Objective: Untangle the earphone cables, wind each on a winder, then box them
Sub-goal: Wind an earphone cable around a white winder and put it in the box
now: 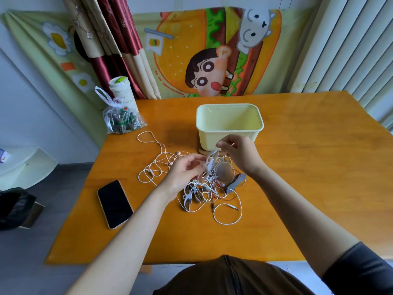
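The person holds both hands over the middle of an orange wooden table [297,167], working a white cable [209,161] lifted clear of the surface. The left hand [185,173] has its fingers curled in, thumb and fingertips pinching the lower run of that cable. The right hand [238,154] is raised a little higher and farther back, its thumb and forefinger closed on the top of the cable's loop, so the loop hangs between the two hands.

Below them lies the tangle [204,192] of earphone leads, mostly white with a thin red one threaded through, spreading out on the table. One long loop trails off to the left rear and another curls round at the near right, ending in a jack plug. A grey winder [236,183] lies flat at the right edge of the heap, touching the cables; paler pieces sit at its near left, half buried, and what they are cannot be made out.

The box [212,139] - pale yellow, open-topped, nothing visible inside - stands just behind the hands. A phone [114,204] lies face up, screen dark, near the table's left edge. At the far left corner sit a knotted plastic bag [121,120] and, behind it, a lidded cup [123,92]. A cartoon cloth [212,56] hangs behind the table.
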`<state>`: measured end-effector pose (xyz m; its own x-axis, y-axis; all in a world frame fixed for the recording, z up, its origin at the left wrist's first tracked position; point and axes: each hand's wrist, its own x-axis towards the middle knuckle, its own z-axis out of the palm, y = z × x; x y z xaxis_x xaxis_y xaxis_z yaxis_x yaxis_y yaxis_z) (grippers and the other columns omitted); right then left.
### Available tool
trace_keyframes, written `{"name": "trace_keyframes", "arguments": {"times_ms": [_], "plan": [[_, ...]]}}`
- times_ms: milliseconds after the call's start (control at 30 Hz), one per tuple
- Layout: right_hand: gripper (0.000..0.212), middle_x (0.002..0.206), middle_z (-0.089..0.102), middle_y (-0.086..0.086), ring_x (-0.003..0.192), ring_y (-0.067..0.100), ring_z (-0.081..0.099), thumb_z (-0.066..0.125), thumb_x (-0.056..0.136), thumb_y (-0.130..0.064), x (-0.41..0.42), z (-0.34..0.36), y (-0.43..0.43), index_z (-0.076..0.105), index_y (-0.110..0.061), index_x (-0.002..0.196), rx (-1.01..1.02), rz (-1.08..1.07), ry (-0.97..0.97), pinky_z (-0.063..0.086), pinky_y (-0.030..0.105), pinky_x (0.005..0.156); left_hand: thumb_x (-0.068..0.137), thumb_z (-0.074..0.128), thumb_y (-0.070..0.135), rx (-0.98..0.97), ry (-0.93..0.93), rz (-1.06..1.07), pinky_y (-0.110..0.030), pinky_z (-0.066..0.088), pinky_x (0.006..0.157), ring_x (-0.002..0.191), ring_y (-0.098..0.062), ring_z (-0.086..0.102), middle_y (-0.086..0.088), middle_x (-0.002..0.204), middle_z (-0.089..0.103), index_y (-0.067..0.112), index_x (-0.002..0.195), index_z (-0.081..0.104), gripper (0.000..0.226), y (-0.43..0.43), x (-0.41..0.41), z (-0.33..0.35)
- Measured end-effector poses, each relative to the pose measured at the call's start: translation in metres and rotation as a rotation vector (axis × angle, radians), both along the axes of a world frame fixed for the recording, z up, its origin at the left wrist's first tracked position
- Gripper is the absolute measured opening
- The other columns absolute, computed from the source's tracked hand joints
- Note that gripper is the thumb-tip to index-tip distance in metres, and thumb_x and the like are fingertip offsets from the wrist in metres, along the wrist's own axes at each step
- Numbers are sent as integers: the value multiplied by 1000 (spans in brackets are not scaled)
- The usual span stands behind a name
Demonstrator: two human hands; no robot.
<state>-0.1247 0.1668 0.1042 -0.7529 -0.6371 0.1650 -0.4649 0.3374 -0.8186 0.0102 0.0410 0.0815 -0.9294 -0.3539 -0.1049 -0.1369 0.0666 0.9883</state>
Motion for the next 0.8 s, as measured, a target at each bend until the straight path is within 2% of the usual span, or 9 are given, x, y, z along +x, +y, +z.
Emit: {"name": "trace_keyframes", "arguments": {"times_ms": [67, 167, 233, 333, 400, 500, 567, 667, 800], "plan": [[15, 65, 57, -13, 58, 0, 49, 61, 90, -20, 1, -3, -1, 69, -8, 84, -11, -7, -27, 35, 7, 53, 83, 62, 20, 104, 32, -18, -18, 51, 73, 81, -12, 62, -6, 92, 65, 21, 102, 63, 19, 3, 0, 4], [18, 60, 54, -10, 51, 2, 44, 60, 91, -23, 9, -6, -1, 68, -10, 81, -31, 2, -105, 33, 9, 48, 78, 58, 19, 429, 117, 46, -25, 52, 70, 75, -14, 61, 1, 83, 67, 17, 100, 62, 22, 7, -3, 10], [24, 56, 51, -4, 48, 6, 39, 59, 92, -25, 20, -10, -1, 66, -10, 76, -48, 48, -205, 31, 14, 46, 79, 56, 16, 599, 182, 103, -26, 53, 71, 78, -14, 64, 1, 85, 70, 16, 99, 61, 21, 7, -8, 12], [28, 55, 50, -2, 46, 4, 40, 54, 95, -23, 39, -17, -2, 62, -10, 71, -83, 83, -336, 31, 15, 45, 79, 58, 18, 696, 232, 172, -28, 56, 75, 83, -19, 67, -5, 92, 69, 16, 103, 60, 25, 6, -12, 12], [27, 57, 53, -5, 45, 2, 44, 52, 96, -19, 49, -22, -5, 61, -9, 73, -91, 75, -370, 34, 15, 45, 78, 59, 19, 720, 246, 221, -29, 57, 72, 78, -20, 67, -8, 90, 66, 14, 105, 59, 28, 6, -12, 11], [26, 58, 56, -9, 44, -2, 47, 51, 96, -18, 57, -28, -6, 62, -9, 74, -64, 74, -328, 36, 14, 47, 83, 59, 17, 727, 231, 317, -27, 57, 64, 71, -16, 65, -6, 86, 64, 14, 105, 60, 22, 5, -13, 8], [25, 64, 58, -6, 46, -3, 48, 50, 97, -19, 60, -30, -6, 63, -8, 79, -51, 86, -307, 36, 12, 47, 91, 57, 14, 698, 194, 387, -27, 55, 66, 74, -15, 63, -4, 88, 63, 17, 102, 60, 12, 3, -14, 6], [25, 68, 59, -5, 50, 0, 48, 50, 96, -22, 62, -28, -5, 66, -8, 84, -34, 68, -272, 34, 10, 46, 91, 60, 12, 452, 98, 447, -31, 52, 75, 85, -19, 62, -6, 96, 63, 18, 102, 63, 13, -1, -13, 0], [23, 65, 60, -5, 48, 2, 44, 53, 95, -23, 58, -20, -3, 68, -11, 83, 0, 63, -197, 31, 12, 45, 88, 65, 11, 140, 30, 435, -37, 53, 79, 86, -26, 62, -10, 93, 64, 19, 100, 64, 14, -6, -10, -7]]}}
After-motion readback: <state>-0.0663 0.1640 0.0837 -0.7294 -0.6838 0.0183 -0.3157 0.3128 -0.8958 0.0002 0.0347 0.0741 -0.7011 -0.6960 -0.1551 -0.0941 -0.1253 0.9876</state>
